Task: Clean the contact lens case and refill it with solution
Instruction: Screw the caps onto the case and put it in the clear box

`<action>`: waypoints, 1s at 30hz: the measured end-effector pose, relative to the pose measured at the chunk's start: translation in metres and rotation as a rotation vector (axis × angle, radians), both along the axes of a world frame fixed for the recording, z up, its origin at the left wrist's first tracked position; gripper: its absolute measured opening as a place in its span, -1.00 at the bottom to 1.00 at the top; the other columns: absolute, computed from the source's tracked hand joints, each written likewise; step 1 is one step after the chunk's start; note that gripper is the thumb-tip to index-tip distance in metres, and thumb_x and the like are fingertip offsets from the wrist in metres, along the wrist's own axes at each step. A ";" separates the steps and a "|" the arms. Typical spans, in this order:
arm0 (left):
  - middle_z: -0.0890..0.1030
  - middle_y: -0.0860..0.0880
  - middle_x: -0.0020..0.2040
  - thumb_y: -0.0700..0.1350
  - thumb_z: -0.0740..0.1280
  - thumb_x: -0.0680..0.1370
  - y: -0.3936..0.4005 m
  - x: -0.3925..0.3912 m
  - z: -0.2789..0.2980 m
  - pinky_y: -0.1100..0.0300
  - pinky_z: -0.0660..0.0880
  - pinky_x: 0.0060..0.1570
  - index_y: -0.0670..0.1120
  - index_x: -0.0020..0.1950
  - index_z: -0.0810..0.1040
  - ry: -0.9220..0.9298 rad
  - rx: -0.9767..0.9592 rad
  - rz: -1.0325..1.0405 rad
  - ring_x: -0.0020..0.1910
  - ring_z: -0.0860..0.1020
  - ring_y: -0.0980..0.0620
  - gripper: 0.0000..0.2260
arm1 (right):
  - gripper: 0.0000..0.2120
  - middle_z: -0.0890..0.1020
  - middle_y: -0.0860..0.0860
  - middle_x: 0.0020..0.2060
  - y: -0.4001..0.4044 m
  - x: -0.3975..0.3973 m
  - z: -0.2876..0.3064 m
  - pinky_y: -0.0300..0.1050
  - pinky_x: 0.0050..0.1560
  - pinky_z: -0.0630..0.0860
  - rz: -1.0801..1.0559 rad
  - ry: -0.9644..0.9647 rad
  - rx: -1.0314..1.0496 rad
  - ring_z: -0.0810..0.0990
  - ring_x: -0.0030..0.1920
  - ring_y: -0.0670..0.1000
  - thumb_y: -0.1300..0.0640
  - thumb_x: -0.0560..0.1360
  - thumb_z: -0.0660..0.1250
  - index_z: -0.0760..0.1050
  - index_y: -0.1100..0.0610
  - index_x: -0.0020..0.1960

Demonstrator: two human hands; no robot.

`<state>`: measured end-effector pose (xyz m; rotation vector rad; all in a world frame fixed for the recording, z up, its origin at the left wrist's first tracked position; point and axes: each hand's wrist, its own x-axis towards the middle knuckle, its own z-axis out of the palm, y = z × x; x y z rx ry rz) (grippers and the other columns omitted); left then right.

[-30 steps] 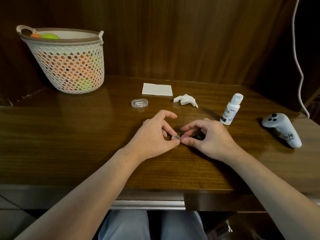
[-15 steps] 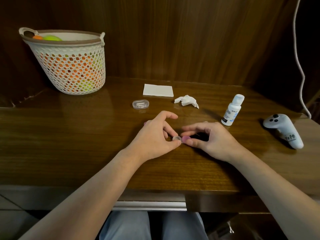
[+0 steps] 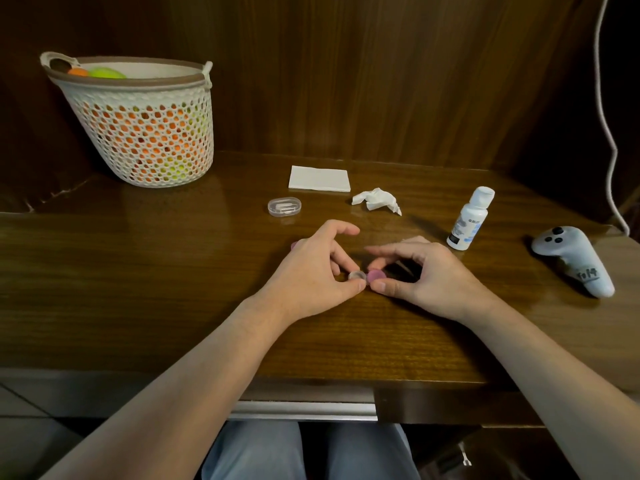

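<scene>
The contact lens case [image 3: 357, 275] lies on the wooden table [image 3: 173, 289] between my hands; one clear well shows. My left hand [image 3: 311, 271] pinches that clear well between thumb and fingers. My right hand [image 3: 426, 275] pinches a pink cap [image 3: 375, 276] at the case's right side. A second pink cap [image 3: 294, 244] peeks out behind my left hand. The white solution bottle [image 3: 470, 218] stands upright, capped, to the right of my hands. A crumpled tissue [image 3: 376, 199] lies behind them.
A folded white tissue [image 3: 318, 178] and a small clear plastic box [image 3: 284, 206] lie further back. A white mesh basket [image 3: 138, 123] of coloured balls stands at the back left. A grey controller [image 3: 575, 259] lies at the right, near a hanging cord [image 3: 609, 133].
My right hand has turned slightly on the pink cap, its fingers spreading a little. My left hand keeps its pinch on the case in the same spot.
</scene>
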<state>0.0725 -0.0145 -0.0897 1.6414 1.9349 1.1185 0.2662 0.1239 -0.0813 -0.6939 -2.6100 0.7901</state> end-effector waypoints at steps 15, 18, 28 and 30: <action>0.72 0.29 -0.08 0.01 0.62 0.47 0.001 -0.002 -0.001 0.26 0.57 0.08 0.18 0.49 0.39 -0.009 -0.004 0.004 -0.01 0.63 0.30 -0.33 | -0.70 0.68 -0.52 -0.07 0.005 -0.002 -0.005 -0.21 0.09 0.38 -0.017 0.032 -0.016 0.49 0.16 -0.41 -0.07 0.47 0.59 0.59 -0.38 0.09; 0.72 0.28 -0.08 0.01 0.62 0.47 0.001 -0.002 -0.001 0.27 0.55 0.05 0.19 0.47 0.40 -0.013 -0.004 0.009 -0.01 0.62 0.31 -0.36 | -0.70 0.69 -0.51 -0.09 0.003 -0.002 -0.004 -0.17 0.04 0.39 -0.026 0.027 -0.015 0.50 0.12 -0.37 -0.06 0.46 0.60 0.60 -0.37 0.07; 0.71 0.32 -0.05 0.02 0.62 0.46 0.001 -0.002 -0.002 0.24 0.53 0.10 0.20 0.46 0.39 -0.014 -0.003 0.001 0.01 0.61 0.34 -0.36 | -0.72 0.66 -0.53 -0.08 -0.006 -0.001 -0.003 0.04 0.14 0.54 -0.060 0.019 0.010 0.54 0.11 -0.20 -0.13 0.47 0.58 0.58 -0.40 0.07; 0.70 0.32 -0.04 0.03 0.62 0.46 0.001 -0.002 -0.003 0.28 0.52 0.07 0.20 0.51 0.36 -0.010 -0.002 -0.001 0.03 0.60 0.35 -0.31 | -0.70 0.63 -0.56 -0.02 -0.006 0.001 -0.003 0.02 0.14 0.53 -0.038 0.018 0.015 0.52 0.14 -0.20 -0.18 0.48 0.55 0.55 -0.42 0.14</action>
